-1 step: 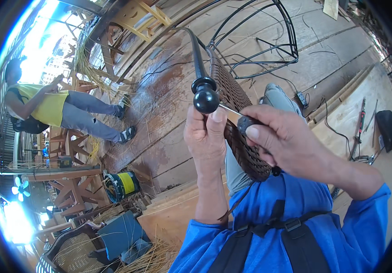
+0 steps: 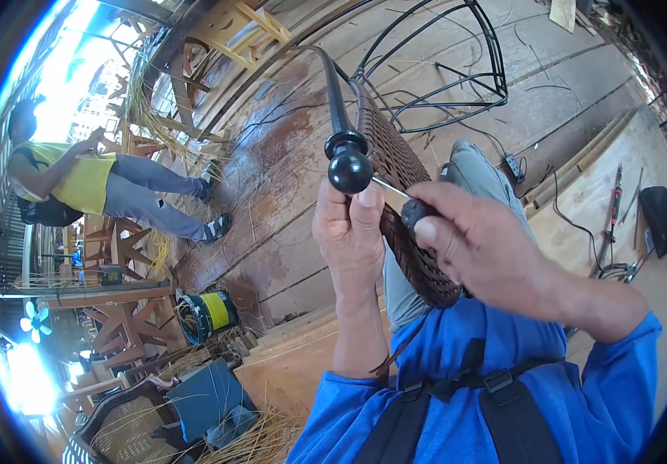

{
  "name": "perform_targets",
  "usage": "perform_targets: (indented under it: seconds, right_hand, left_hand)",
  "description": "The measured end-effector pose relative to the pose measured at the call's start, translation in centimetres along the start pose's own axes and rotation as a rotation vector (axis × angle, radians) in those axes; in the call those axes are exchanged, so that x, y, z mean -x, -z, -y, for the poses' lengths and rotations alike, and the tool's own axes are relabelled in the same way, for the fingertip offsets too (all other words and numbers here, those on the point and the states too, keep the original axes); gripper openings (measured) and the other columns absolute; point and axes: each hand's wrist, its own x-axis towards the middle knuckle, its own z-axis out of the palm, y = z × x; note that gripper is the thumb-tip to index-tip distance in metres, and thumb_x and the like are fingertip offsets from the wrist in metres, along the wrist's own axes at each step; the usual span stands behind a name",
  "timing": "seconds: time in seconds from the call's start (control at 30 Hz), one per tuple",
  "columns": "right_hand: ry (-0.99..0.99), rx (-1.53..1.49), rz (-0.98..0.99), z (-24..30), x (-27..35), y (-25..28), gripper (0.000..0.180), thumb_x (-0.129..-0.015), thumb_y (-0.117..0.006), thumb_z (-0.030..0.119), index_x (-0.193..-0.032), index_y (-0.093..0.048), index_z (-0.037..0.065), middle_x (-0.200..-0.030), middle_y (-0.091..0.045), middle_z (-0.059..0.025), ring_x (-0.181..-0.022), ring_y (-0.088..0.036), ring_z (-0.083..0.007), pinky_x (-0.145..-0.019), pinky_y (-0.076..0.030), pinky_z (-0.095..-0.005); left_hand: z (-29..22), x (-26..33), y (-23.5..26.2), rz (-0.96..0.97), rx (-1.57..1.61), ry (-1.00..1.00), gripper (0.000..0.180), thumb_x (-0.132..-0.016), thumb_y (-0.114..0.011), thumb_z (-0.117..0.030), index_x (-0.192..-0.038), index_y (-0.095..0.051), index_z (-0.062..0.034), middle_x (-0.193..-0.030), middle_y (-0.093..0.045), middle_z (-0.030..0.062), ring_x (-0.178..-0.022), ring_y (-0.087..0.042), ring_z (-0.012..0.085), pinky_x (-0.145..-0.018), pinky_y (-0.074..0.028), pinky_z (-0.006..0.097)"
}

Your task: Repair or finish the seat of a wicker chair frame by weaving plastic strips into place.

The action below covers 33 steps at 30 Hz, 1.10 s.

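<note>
A brown woven panel [image 2: 403,147] lies across my lap, fixed to a black metal frame [image 2: 336,100] with a ball-shaped knob [image 2: 350,170] at its end. My left hand [image 2: 353,228] is closed around the panel's edge just under the knob, thumb uppermost. In my closed right hand [image 2: 476,243] is an awl [image 2: 414,213] with a dark rounded handle. Its thin metal shaft points left at the weave beside the knob. The shaft's tip is hidden behind the knob and my left thumb. A loose brown strand [image 2: 399,352] hangs by my left wrist.
A black wire frame [image 2: 434,69] stands on the floor ahead. To the right, a wooden board [image 2: 627,193] carries a red-and-black tool [image 2: 616,197], a cable and a dark case [image 2: 660,220]. A person in a yellow top [image 2: 78,178] stands at the left, near a bucket [image 2: 206,315].
My right hand has turned slightly around the awl and its wrist has shifted a little. It now covers the small black knob at the panel's lower end. My left hand stays in place.
</note>
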Motion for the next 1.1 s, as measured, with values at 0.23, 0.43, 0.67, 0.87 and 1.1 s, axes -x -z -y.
perform_targets:
  seconds: [0.23,0.43,0.67,0.87,1.1]
  right_hand:
    - [0.155,0.538,-0.146,-0.6,1.2,-2.6,0.034,-0.088,-0.053,0.010,-0.119,-0.042,0.002,-0.087,-0.054,-0.0182,-0.069,-0.056,-0.0362,-0.055,-0.048,-0.0382]
    - [0.358,0.787,-0.145,-1.9,1.5,-3.5,0.060,-0.079,-0.055,0.010,-0.132,-0.030,-0.003,-0.090,-0.051,-0.0154,-0.066,-0.062,-0.0250,-0.049,-0.051,-0.0345]
    - [0.488,0.606,-0.266,-4.5,2.7,-2.6,0.039,-0.087,-0.053,0.013,-0.123,-0.042,0.003,-0.106,-0.056,-0.0155,-0.078,-0.060,-0.0338,-0.066,-0.052,-0.0395]
    - [-0.007,0.152,-0.477,-9.7,6.0,-0.3,0.032,-0.093,-0.049,0.017,-0.122,-0.044,0.002,-0.074,-0.047,-0.0043,-0.056,-0.046,-0.0104,-0.055,-0.042,-0.0265]
    - [-0.297,0.596,-0.690,-21.8,11.6,7.0,0.027,-0.090,-0.050,0.012,-0.115,-0.049,0.001,-0.092,-0.058,-0.0190,-0.083,-0.058,-0.0290,-0.076,-0.045,-0.0356]
  left_hand:
    - [1.3,0.1,0.5,-0.016,0.019,0.019,0.021,-0.089,-0.057,-0.022,-0.098,-0.057,-0.0031,-0.075,-0.050,-0.0030,-0.067,-0.044,0.0045,-0.060,-0.037,0.019]
    - [2.1,0.6,0.0,-0.027,0.128,-0.116,0.016,-0.091,-0.053,-0.019,-0.086,-0.050,-0.0035,-0.081,-0.057,0.0032,-0.072,-0.051,0.0074,-0.063,-0.042,0.021]
    - [3.2,0.3,0.3,-0.099,0.392,-0.101,0.014,-0.092,-0.054,-0.018,-0.096,-0.048,-0.0062,-0.084,-0.049,-0.0003,-0.071,-0.040,0.0040,-0.064,-0.034,0.017]
    - [1.3,0.4,1.4,0.034,0.430,0.042,0.020,-0.088,-0.061,-0.011,-0.104,-0.052,-0.0045,-0.096,-0.053,0.0015,-0.081,-0.047,0.0057,-0.076,-0.038,0.019]
    - [0.0,-0.4,0.7,0.062,0.366,0.061,0.028,-0.080,-0.063,-0.001,-0.102,-0.047,-0.0061,-0.108,-0.049,0.0019,-0.090,-0.046,0.0070,-0.077,-0.039,0.020]
